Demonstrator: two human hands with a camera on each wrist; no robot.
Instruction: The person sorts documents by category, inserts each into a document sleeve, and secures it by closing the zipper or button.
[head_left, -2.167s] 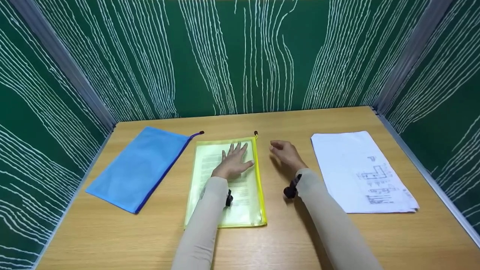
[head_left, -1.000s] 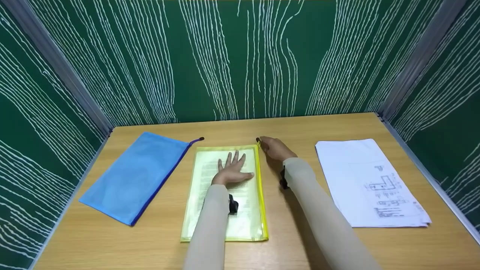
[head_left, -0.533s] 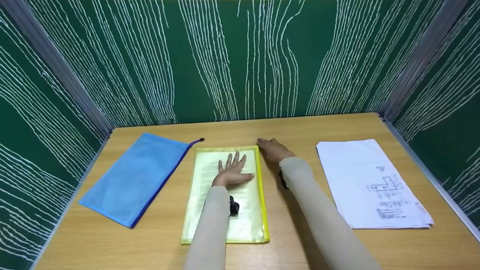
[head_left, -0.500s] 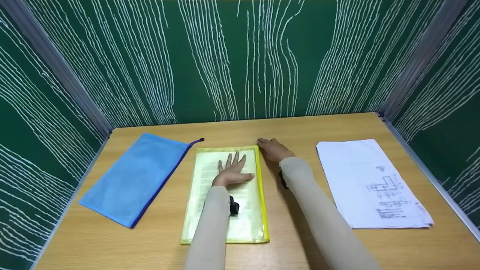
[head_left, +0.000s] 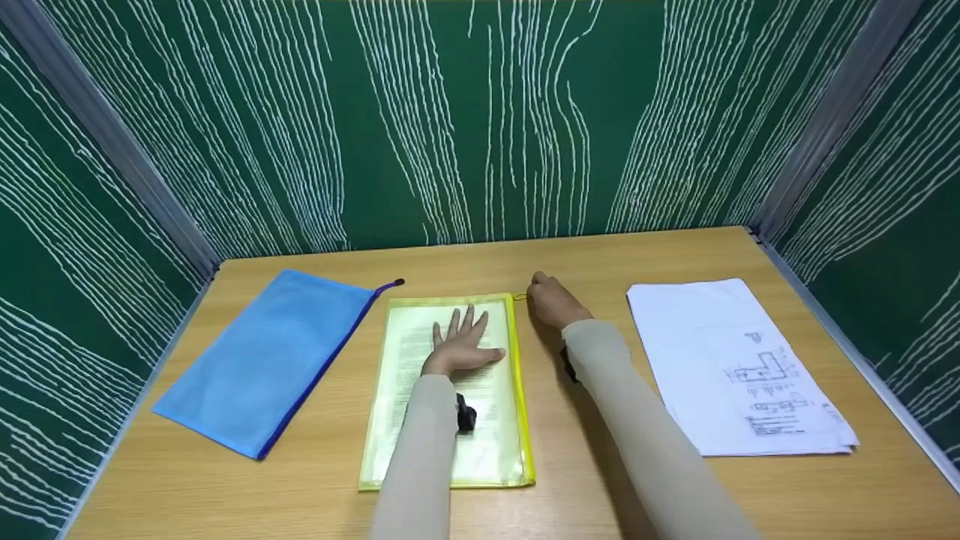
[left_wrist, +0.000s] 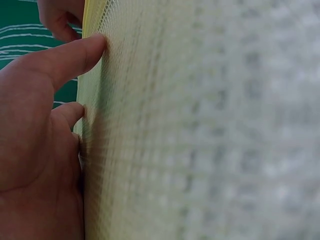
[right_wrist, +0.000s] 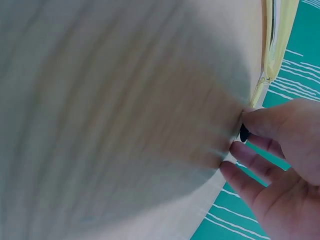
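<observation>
A yellow mesh zip pouch [head_left: 491,442] with printed sheets inside lies flat on the table. My left hand [head_left: 459,351] rests on its upper part with fingers spread and straight. In the left wrist view the thumb [left_wrist: 85,55] touches the mesh. Just off the pouch's top right corner, my right hand [head_left: 556,301] pinches the zipper pull. The pull's yellow loop [head_left: 520,297] stretches from the corner to the fingers. In the right wrist view the black end of the pull [right_wrist: 244,132] shows between thumb and fingers.
On the left lies a blue zip pouch [head_left: 262,360], slanted, its dark pull pointing to the right. A stack of white paper [head_left: 697,360] with a printed drawing lies at the right. Green walls with white lines [head_left: 465,120] enclose the wooden table [head_left: 300,495].
My right hand came leftward to the yellow pouch's top right corner, took the zipper pull, and has drawn it slightly to the right. My left hand stays on the pouch.
</observation>
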